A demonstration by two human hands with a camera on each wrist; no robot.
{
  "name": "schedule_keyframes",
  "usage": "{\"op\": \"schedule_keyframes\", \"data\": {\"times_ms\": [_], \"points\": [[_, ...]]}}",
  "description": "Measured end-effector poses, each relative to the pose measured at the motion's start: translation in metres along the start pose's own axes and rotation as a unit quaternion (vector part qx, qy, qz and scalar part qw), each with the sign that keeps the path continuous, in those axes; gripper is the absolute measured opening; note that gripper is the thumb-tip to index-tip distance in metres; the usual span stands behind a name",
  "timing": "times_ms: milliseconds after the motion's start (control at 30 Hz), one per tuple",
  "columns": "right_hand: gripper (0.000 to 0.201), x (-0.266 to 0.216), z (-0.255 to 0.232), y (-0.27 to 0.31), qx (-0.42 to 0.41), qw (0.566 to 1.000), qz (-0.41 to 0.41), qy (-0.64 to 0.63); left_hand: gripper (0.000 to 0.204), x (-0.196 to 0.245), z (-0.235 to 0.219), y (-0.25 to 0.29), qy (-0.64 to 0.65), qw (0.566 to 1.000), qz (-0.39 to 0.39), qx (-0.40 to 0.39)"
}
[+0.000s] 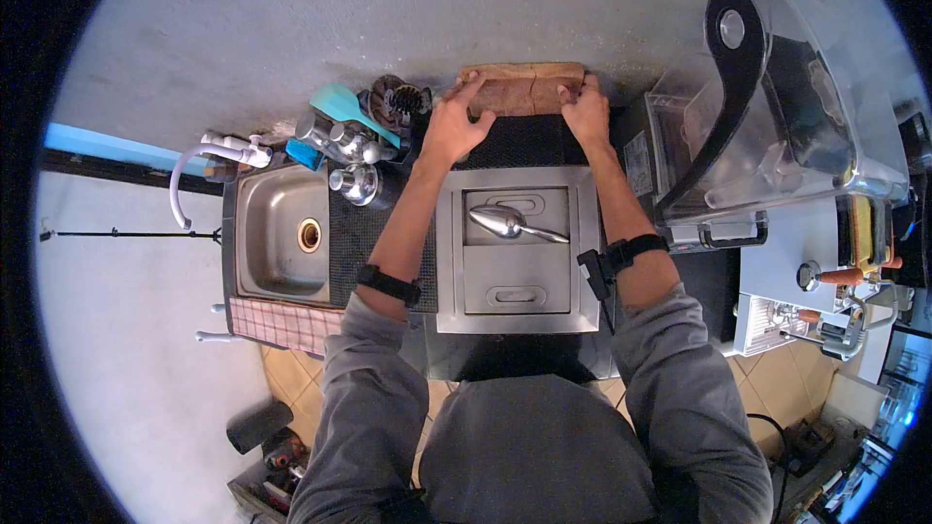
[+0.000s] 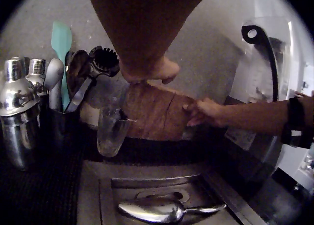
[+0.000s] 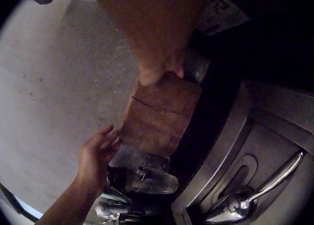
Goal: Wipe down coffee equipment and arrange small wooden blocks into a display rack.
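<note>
A thick wooden board [image 1: 529, 92] with a dark crack leans near the wall behind the steel counter insert. My left hand [image 1: 456, 126] is at its left end, fingers extended along the edge and thumb spread; in the right wrist view those fingertips meet the board's corner. At the other end, my right hand [image 1: 587, 114] grips the board's edge, thumb on the front face. The left wrist view shows a clear glass [image 2: 112, 136] in front of the board's left part. Below lies a metal scoop [image 1: 505, 222] on the insert's lid.
Left of the board stand shakers [image 1: 357, 182], a teal spatula [image 1: 340, 105] and dark utensils. Farther left is a sink [image 1: 282, 233] with a tap and a checked cloth [image 1: 282, 323]. On the right, a blender with a clear cover [image 1: 806, 126] stands beside an espresso machine [image 1: 791, 325].
</note>
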State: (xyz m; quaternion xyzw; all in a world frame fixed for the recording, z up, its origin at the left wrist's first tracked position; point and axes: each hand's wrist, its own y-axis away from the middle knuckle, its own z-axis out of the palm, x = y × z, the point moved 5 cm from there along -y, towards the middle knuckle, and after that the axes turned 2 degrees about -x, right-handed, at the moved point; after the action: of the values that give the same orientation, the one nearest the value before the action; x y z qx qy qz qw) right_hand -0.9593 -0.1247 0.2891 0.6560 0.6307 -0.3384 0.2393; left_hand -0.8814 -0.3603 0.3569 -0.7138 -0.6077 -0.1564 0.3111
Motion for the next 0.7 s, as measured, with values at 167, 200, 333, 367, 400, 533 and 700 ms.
{"op": "schedule_keyframes", "data": {"times_ms": [167, 200, 333, 367, 400, 533, 700], "points": [[0.04, 0.008, 0.003, 0.002, 0.009, 0.992, -0.034, -0.117, 0.063, -0.001, -0.001, -0.001, -0.037, 0.999, -0.009, -0.011], [0.04, 0.012, 0.004, 0.002, 0.008, 0.993, -0.032, -0.116, 0.063, -0.004, -0.002, -0.001, -0.024, 0.999, -0.022, -0.036], [0.041, 0.019, 0.006, -0.002, -0.017, 0.995, -0.029, -0.091, 0.063, -0.001, -0.006, -0.001, -0.046, 0.998, -0.007, -0.043], [0.043, 0.021, 0.006, 0.002, -0.023, 0.995, -0.021, -0.096, 0.063, -0.001, -0.005, -0.001, -0.046, 0.998, -0.008, -0.044], [0.043, 0.021, 0.007, 0.004, -0.023, 0.995, -0.02, -0.096, 0.062, 0.004, -0.008, -0.002, -0.066, 0.997, -0.002, -0.043], [0.052, 0.032, 0.015, 0.008, -0.011, 0.989, 0.008, -0.145, 0.06, 0.023, -0.016, 0.001, -0.116, 0.989, -0.041, -0.079], [0.061, 0.035, 0.019, 0.008, -0.02, 0.987, 0.01, -0.162, 0.056, 0.013, -0.009, -0.003, -0.09, 0.995, 0.009, -0.033]]}}
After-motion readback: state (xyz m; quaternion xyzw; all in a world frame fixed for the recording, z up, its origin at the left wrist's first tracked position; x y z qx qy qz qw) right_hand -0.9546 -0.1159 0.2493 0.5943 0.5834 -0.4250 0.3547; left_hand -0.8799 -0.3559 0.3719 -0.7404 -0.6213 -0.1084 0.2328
